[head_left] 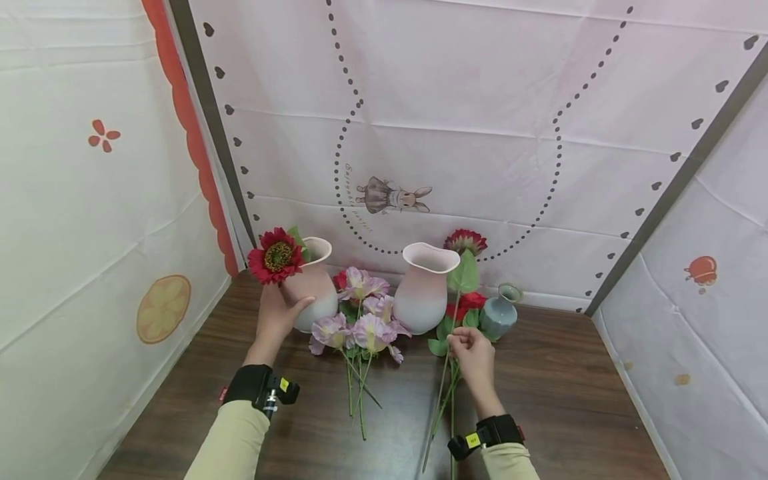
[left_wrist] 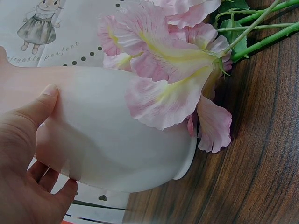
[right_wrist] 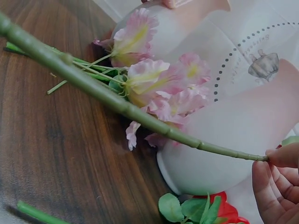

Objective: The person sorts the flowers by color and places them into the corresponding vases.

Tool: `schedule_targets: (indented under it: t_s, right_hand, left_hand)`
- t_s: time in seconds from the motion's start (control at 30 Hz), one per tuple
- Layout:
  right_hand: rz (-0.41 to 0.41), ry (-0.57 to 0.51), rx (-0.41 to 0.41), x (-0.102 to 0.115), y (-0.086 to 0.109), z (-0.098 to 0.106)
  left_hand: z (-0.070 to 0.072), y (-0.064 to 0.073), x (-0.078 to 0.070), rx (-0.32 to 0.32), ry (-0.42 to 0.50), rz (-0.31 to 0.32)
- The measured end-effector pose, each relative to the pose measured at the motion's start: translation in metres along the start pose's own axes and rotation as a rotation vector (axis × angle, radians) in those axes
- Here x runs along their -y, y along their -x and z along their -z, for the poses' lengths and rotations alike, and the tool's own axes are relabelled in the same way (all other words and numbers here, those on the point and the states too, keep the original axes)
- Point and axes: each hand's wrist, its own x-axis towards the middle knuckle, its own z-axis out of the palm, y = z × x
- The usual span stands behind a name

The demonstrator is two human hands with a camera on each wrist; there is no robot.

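My left hand (head_left: pixel 277 321) grips the left pink-and-white vase (head_left: pixel 318 297) around its body. In the left wrist view the thumb lies on the near side of the vase and the fingertips curl under its edge. A red flower with a large brown-gold centre (head_left: pixel 279 257) leans out over this vase's rim. My right hand (head_left: pixel 477 363) pinches a long green flower stem (right_wrist: pixel 122 106) between thumb and fingertips. The stem slants down toward the table's front, with a leaf (head_left: pixel 465 272) and a red flower head (head_left: pixel 467 241) at its top.
A second pink-and-white vase (head_left: pixel 420 303) stands in the middle. Pale purple irises (head_left: pixel 372 331) lie between the vases, stems toward the front. Red flowers (head_left: pixel 471 301) with green leaves lie right of it, beside a small blue-grey vase (head_left: pixel 499 319). Printed cloth (head_left: pixel 468 147) hangs behind the wooden table (head_left: pixel 558 393).
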Motion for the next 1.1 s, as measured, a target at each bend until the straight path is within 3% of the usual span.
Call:
schedule_targets:
  t_s: [0.7, 1.1]
  right_hand:
    - [0.061, -0.096, -0.082, 0.013, -0.001, 0.010]
    - [0.121, -0.189, -0.099, 0.034, 0.006, 0.019]
  left_hand:
    - [0.001, 0.001, -0.001, 0.004, -0.002, 0.012]
    - [0.001, 0.001, -0.002, -0.005, 0.001, -0.008]
